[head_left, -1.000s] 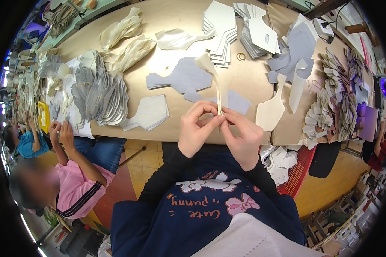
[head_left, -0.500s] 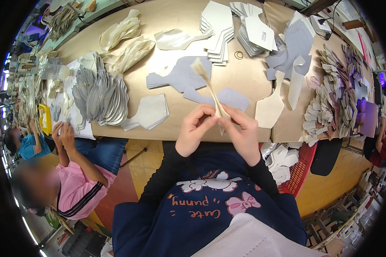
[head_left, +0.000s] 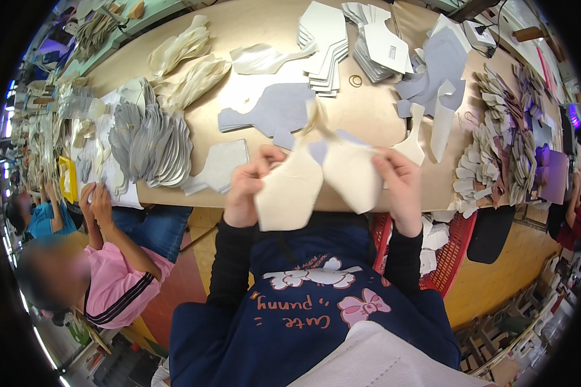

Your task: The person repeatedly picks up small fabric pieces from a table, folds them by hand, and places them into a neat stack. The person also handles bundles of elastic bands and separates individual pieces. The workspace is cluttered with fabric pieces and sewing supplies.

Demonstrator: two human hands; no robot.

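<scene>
Between my fingers and thumb, my left hand (head_left: 244, 193) grips the outer edge of a cream cut-out piece (head_left: 289, 197) with a broad end. My right hand (head_left: 403, 190) pinches the outer edge of a second cream cut-out piece (head_left: 352, 173), blurred by motion. The broad ends stand apart. Their narrow tails come together above, and I cannot tell whether they are joined there. Behind them on the table lie grey-blue cut-out pieces (head_left: 274, 106). A single cream piece (head_left: 414, 138) with a narrow neck is just past my right hand.
Stacks of white pieces (head_left: 323, 39) stand at the back of the table (head_left: 368, 109). Grey bundles (head_left: 152, 142) lie on the left, and bundled pieces (head_left: 490, 148) on the right. A red basket (head_left: 455, 255) with white pieces is below the edge. A person in pink (head_left: 126, 277) works at left.
My hands have moved apart, left and right. The cream bundle, held edge-on between both hands before, is now spread into two pieces, one in each hand.
</scene>
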